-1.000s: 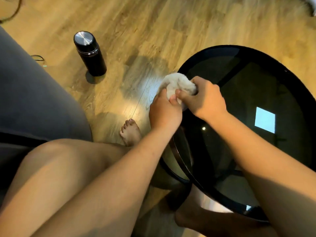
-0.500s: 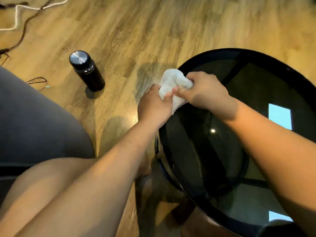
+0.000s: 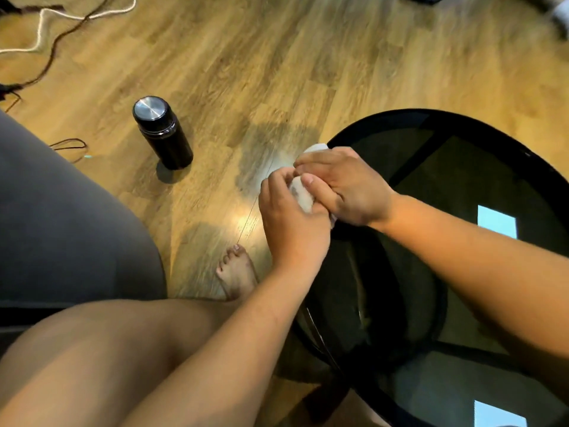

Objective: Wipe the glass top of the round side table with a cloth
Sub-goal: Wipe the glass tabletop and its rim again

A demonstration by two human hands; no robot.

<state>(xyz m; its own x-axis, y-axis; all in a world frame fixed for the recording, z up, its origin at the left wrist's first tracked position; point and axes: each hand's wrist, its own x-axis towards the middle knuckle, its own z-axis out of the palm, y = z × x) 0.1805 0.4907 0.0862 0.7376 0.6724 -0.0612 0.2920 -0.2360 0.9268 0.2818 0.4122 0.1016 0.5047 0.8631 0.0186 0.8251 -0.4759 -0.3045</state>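
Note:
A round side table point(image 3: 480, 124) with a dark glass top and black rim fills the right half of the view. Both hands meet over its left edge, bunched around a small white cloth point(image 3: 303, 195). My left hand point(image 3: 289, 223) grips the cloth from the left, fingers curled on it. My right hand point(image 3: 345, 186) covers it from the right and above, thumb pressed on the cloth. Most of the cloth is hidden between the hands; a bit shows above the right fingers.
A black flask point(image 3: 161, 132) with a steel lid stands on the wooden floor to the left. A grey sofa point(image 3: 61, 226) sits at the left. Cables point(image 3: 46, 35) lie at the far left. My bare foot point(image 3: 237, 272) and knee are beside the table.
Both hands have closed tighter around the cloth, which shows far less than before. The camera has shifted, so the foot is visible again.

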